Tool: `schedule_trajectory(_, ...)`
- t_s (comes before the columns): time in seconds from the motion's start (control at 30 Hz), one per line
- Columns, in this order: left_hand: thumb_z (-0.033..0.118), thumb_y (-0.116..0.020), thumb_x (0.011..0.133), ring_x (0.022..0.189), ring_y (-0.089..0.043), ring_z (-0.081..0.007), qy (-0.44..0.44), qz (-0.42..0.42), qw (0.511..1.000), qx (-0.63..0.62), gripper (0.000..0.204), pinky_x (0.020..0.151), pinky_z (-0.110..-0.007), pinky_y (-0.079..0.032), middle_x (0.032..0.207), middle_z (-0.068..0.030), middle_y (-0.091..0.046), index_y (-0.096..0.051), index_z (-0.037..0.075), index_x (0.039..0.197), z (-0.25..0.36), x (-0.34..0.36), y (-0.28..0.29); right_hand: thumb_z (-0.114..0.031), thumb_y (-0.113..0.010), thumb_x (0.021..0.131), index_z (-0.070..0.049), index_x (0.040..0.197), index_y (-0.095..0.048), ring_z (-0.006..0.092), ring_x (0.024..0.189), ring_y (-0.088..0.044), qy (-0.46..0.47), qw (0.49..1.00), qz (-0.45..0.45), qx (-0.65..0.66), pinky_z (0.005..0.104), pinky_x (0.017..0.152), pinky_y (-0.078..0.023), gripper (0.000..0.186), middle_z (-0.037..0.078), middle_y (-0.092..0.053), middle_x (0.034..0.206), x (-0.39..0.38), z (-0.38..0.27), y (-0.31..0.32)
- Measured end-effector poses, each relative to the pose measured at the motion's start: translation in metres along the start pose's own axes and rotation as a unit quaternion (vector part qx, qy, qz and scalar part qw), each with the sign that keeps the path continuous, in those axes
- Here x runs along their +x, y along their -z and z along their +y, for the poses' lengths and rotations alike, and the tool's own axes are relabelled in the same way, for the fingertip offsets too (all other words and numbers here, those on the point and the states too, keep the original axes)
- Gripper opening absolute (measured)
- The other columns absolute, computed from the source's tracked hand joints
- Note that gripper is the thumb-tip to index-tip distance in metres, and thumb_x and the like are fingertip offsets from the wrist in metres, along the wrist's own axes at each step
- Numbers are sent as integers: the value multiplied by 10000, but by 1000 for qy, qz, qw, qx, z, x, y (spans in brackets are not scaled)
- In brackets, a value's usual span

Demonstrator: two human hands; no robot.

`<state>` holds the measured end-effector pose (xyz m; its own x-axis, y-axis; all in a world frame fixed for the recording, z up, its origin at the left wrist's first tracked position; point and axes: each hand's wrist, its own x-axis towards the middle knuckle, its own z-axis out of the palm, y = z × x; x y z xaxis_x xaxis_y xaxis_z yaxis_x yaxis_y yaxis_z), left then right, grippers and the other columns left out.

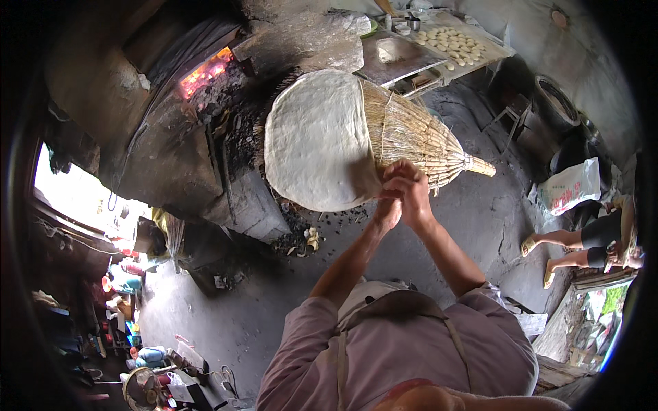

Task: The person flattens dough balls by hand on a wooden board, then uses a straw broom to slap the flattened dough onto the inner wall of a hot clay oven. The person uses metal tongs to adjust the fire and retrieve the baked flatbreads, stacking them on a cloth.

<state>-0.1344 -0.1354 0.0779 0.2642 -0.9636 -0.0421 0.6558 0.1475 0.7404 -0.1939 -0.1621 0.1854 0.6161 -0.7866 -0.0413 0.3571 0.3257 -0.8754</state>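
Dough [317,140] lies as one flat, pale sheet over the wide end of the broom [418,140], whose narrow handle points to the right. At the near edge of this broom, beside the dough's lower right corner, the left hand [388,209] and the right hand [409,183] meet closely, with fingers bent and pressed together, though I cannot tell what exactly they pinch. Beyond the broom, fire [205,72] glows to the left, and the table [497,50] with small pieces [456,44] stands to the right.
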Motion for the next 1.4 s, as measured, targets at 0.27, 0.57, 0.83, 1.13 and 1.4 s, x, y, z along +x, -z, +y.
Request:
schedule_trajectory(0.27, 142, -507, 860, 1137, -402, -175, 26, -66, 995, 67, 463, 944, -341, -349, 1247, -66, -396, -322, 48, 1274, 4, -18, 6, -60, -454, 784, 77, 870, -597, 150, 596, -563, 316, 881, 21, -352, 233, 530, -448, 216, 128, -587, 799, 6, -17, -4)
schedule_trajectory(0.57, 145, -429, 896, 1144, -405, -207, 90, -119, 982, 117, 395, 996, -373, -309, 1242, -127, -419, -353, -41, 1237, 1, -44, 42, -52, -560, 723, 36, 757, -603, 112, 462, -473, 51, 991, -20, -119, 220, 405, -367, 103, 49, -544, 586, 13, -25, 9)
schedule_trajectory(0.83, 139, -583, 813, 1103, -440, -279, 147, -93, 974, 147, 518, 939, -440, -391, 1225, -154, -419, -342, -29, 1239, 19, -84, 63, -39, -482, 729, 38, 906, -450, 137, 472, -463, -24, 976, -27, 215, 215, 396, -385, 196, 75, -509, 683, 29, -12, 23)
schedule_trajectory(1.13, 82, -587, 799, 1032, -500, -324, 185, -64, 970, 145, 504, 873, -444, -457, 1161, -195, -466, -344, -42, 1223, 18, -129, 84, -31, -481, 718, 13, 769, -594, 66, 555, -463, 17, 997, 34, -73, 191, 441, -352, 131, 42, -544, 770, 35, 24, 71)
schedule_trajectory(1.4, 52, -524, 834, 1037, -502, -278, 203, -51, 965, 158, 415, 877, -396, -455, 1168, -178, -478, -374, -52, 1207, -4, -135, 78, -220, -546, 753, 3, 1126, -456, 313, 925, -561, 375, 834, 34, -404, 366, 748, -464, 444, 214, -528, 1088, 58, -33, -6)
